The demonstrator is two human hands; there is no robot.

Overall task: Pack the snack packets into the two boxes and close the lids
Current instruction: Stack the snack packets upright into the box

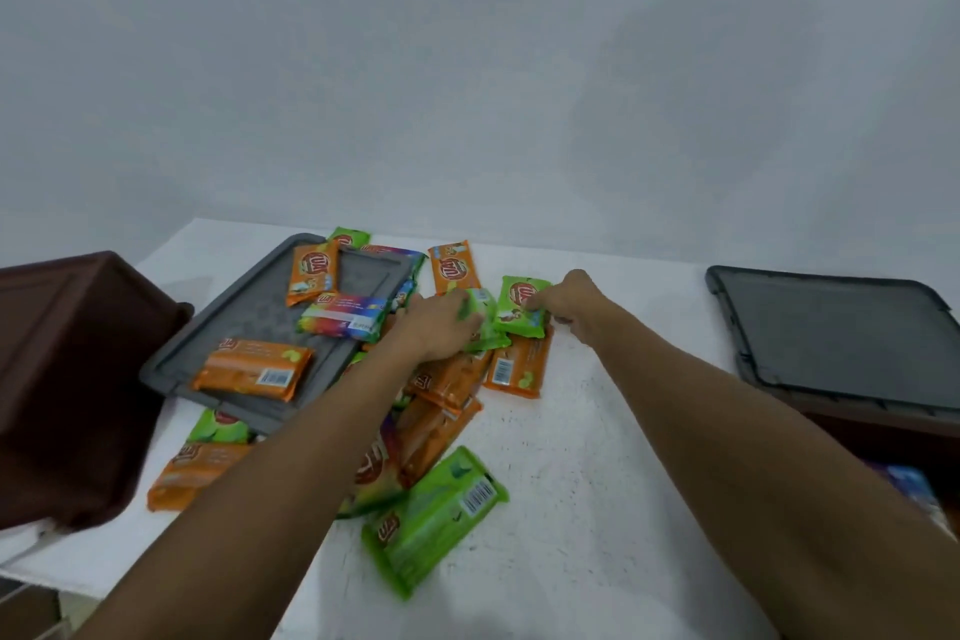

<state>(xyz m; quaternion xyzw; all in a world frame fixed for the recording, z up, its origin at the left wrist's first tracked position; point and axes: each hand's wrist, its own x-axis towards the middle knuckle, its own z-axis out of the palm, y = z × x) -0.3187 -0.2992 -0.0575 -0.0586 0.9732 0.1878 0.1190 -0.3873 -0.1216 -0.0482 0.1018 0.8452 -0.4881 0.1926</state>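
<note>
Several orange, green and rainbow snack packets lie scattered across the white table (597,457). My left hand (441,327) grips a green packet (485,322) at the middle of the pile. My right hand (569,299) pinches the edge of another green packet (522,307) just beside it. A dark brown box (67,379) lies tipped at the left edge. A grey lid (249,317) lies flat next to it with packets on top. At the right, a second brown box (883,437) stands with its grey lid (841,338) raised behind it.
A large green packet (436,520) lies nearest me, an orange one (252,369) on the flat lid, a rainbow one (345,317) behind it. A pale wall rises behind the table. Bare white tabletop shows between my right arm and the right box.
</note>
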